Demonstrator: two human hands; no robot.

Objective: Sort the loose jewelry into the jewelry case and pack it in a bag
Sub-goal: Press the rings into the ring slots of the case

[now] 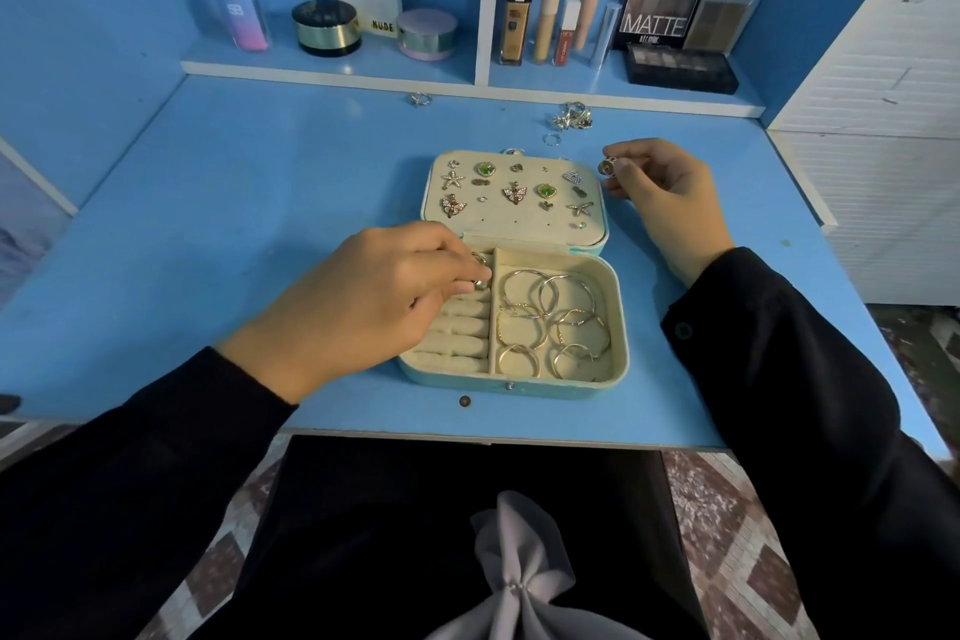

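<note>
One case point(519, 392) sits open in the middle of the worktop point(208, 224), its lid point(519, 224) flat at 12 o'clock from the tray. Two hands are in play. The left hand point(353, 296) reaches in from 8 o'clock, its fingertips pinching one ring point(480, 270) at the far end of the rolls point(457, 343), which fill the tray's left compartment. The right hand point(660, 187) hovers at 3 o'clock from the lid, thumb and fingers curled round a second ring point(608, 166), clear of the case.

In the right compartment lie the hoops point(566, 296), six by my count, overlapping one another. On the lid there are two green studs point(485, 169), two starfish point(453, 180) and two butterflies point(514, 192), plus several smaller pieces too tiny to count surely.

Loose on the worktop are one pile point(571, 115) at 12 o'clock beyond the lid, one small hoop point(551, 138) just beside it, and one lone piece point(421, 99) at 11 o'clock by the shelf point(322, 73) edge. On the shelf stand one perfume bottle point(241, 10) and two round jars point(326, 27).
</note>
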